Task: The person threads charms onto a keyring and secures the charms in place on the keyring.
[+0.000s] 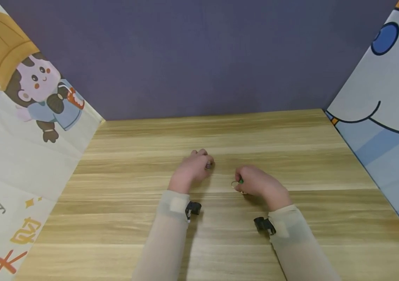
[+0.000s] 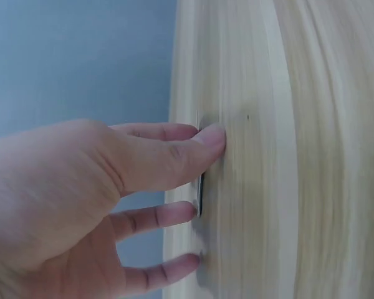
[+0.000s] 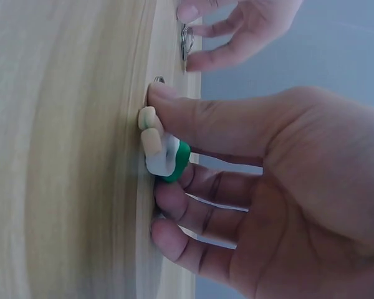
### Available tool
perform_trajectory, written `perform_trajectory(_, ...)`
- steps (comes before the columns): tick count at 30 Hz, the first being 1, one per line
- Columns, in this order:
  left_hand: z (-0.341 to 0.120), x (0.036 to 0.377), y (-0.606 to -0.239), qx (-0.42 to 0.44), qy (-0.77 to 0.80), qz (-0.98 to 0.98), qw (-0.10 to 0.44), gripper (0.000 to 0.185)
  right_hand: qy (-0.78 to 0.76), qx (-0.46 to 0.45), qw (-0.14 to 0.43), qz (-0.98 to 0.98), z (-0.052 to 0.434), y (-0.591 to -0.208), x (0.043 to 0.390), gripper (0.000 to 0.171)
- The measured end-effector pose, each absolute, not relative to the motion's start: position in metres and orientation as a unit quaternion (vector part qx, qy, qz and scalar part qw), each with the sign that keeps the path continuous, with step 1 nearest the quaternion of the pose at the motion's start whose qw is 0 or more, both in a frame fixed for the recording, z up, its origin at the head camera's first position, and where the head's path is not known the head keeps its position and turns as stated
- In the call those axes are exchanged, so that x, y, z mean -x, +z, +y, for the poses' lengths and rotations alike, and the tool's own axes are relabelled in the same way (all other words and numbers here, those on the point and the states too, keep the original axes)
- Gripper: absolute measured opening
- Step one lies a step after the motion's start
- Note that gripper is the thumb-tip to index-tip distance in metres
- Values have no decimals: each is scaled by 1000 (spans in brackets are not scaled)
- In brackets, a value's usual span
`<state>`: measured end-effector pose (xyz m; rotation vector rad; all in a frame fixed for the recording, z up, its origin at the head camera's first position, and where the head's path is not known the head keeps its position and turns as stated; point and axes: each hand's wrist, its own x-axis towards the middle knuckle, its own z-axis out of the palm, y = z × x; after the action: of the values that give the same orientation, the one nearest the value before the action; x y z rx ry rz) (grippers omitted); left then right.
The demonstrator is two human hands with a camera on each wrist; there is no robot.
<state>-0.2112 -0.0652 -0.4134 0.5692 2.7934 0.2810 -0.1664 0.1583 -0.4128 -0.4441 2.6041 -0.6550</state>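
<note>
In the head view my left hand (image 1: 195,166) is low over the table, its thumb and fingertips at a small metal ring (image 1: 208,165). The right wrist view shows coils of this ring (image 3: 187,40) by those fingertips. A thin, dark-edged flat piece (image 2: 201,196) appears beneath the left thumb in the left wrist view; most of it is hidden. My right hand (image 1: 255,181) pinches a keychain with a small white, green and beige figure (image 3: 164,156). Its thin ring (image 1: 234,184) sticks out past the fingers. The right fingertips are at the wooden table (image 1: 136,175).
A dark blue-grey panel (image 1: 199,58) stands along the table's far edge. Printed cartoon sheets rise on the left (image 1: 13,156) and right (image 1: 378,97). Both wrists carry small black cameras over light sleeves.
</note>
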Motion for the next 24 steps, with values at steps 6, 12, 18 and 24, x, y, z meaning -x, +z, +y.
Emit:
perform_trajectory(6, -71, 211, -410, -212, 113, 961, 138, 29, -235, 158, 208, 936, 157, -412, 166, 16)
perform_trajectory(12, -72, 214, -413, -204, 129, 959, 147, 19, -230, 156, 211, 937, 158, -412, 167, 17)
perform_trajectory(18, -75, 217, -416, -200, 156, 958, 134, 16, -234, 166, 206, 935, 160, -415, 168, 17)
perform_trajectory(24, -77, 216, -414, -205, 170, 958, 102, 7, -238, 177, 204, 933, 161, -417, 170, 16)
